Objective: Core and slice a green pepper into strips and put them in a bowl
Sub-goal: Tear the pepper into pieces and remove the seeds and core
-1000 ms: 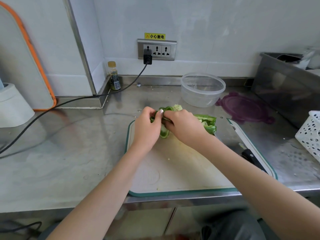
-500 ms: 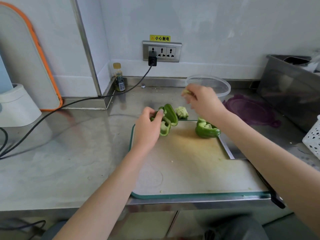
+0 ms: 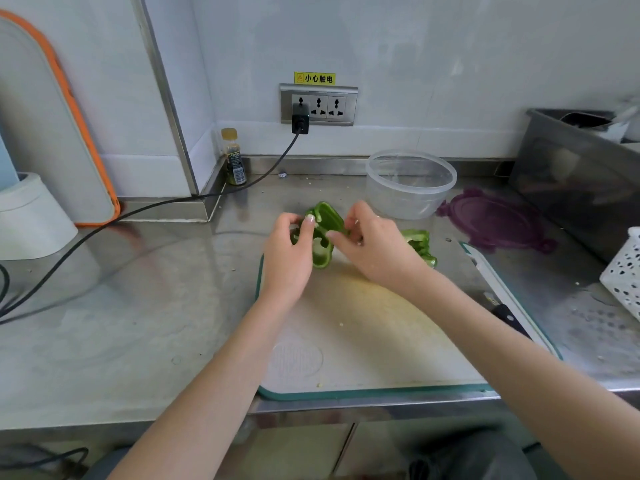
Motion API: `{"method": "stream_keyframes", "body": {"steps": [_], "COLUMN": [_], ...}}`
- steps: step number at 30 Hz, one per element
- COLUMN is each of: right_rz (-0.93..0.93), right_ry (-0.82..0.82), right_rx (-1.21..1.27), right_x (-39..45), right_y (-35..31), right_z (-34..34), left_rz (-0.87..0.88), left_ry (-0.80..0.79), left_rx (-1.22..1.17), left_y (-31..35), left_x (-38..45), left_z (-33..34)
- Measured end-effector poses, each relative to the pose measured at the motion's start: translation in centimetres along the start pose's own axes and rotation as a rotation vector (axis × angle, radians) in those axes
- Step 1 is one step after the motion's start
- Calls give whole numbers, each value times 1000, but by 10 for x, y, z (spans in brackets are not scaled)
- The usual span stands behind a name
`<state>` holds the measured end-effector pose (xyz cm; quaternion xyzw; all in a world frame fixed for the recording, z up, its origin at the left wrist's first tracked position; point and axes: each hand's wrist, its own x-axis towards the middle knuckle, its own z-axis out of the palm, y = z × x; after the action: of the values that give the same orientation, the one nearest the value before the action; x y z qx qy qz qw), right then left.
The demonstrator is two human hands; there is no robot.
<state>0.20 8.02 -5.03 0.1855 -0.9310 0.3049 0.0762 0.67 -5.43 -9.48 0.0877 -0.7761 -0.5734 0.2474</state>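
My left hand [image 3: 290, 250] grips a green pepper half [image 3: 322, 233] above the far end of the white cutting board [image 3: 363, 334]. Its cut side faces me. My right hand [image 3: 370, 244] has come up to the same half, its fingers curled and pinching at the pepper's right edge. A second pepper half [image 3: 420, 245] lies on the board just right of my right hand. The clear plastic bowl [image 3: 411, 183] stands behind them with nothing in it. A knife [image 3: 498, 299] lies along the board's right edge, its black handle toward me.
A purple lid [image 3: 495, 220] lies right of the bowl. A metal bin [image 3: 581, 178] and a white perforated basket [image 3: 623, 275] stand at the right. A small bottle [image 3: 234, 157] and a black cable [image 3: 138, 209] are at the back left, beside a white appliance [image 3: 31, 216].
My right hand moved away toward the bowl with a bit of core, then came back to the pepper half in my left hand. The pale core lump seen behind the board is now hidden.
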Motion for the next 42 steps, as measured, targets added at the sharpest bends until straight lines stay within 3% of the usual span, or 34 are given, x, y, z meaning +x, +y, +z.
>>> {"method": "stream_keyframes", "body": {"steps": [5, 9, 15, 18, 23, 29, 34, 36, 39, 41, 42], "right_rz": [117, -205, -376, -363, -525, -819, -876, -820, -407, -111, -15], "right_ry": [-125, 151, 7, 24, 181, 242, 260, 257, 412, 460, 378], "right_rx": [121, -369, -462, -293, -231, -373, -391, -247, 201, 200, 110], "right_x": [11, 3, 8, 8, 4, 1, 2, -4, -3, 14, 24], "right_y": [-10, -9, -2, 1, 3, 11, 20, 18, 8, 12, 15], "right_z": [2, 0, 10, 19, 30, 36, 30, 31, 13, -2, -8], "left_rz": [2, -288, -499, -517, -466, -500, -533, -525, -510, -543, -558], "left_ry": [-57, -128, -217, -228, -176, -148, -150, -127, -121, -109, -103], "left_rx": [-42, -409, -687, -687, -603, -591, -637, -628, -604, -620, -630], "left_y": [4, 9, 11, 8, 5, 3, 3, 3, 6, 8, 10], "left_x": [-1, 0, 6, 7, 7, 7, 8, 11, 10, 10, 10], "left_z": [-1, -1, -3, -3, -1, -2, -2, -2, 0, 0, 0]}}
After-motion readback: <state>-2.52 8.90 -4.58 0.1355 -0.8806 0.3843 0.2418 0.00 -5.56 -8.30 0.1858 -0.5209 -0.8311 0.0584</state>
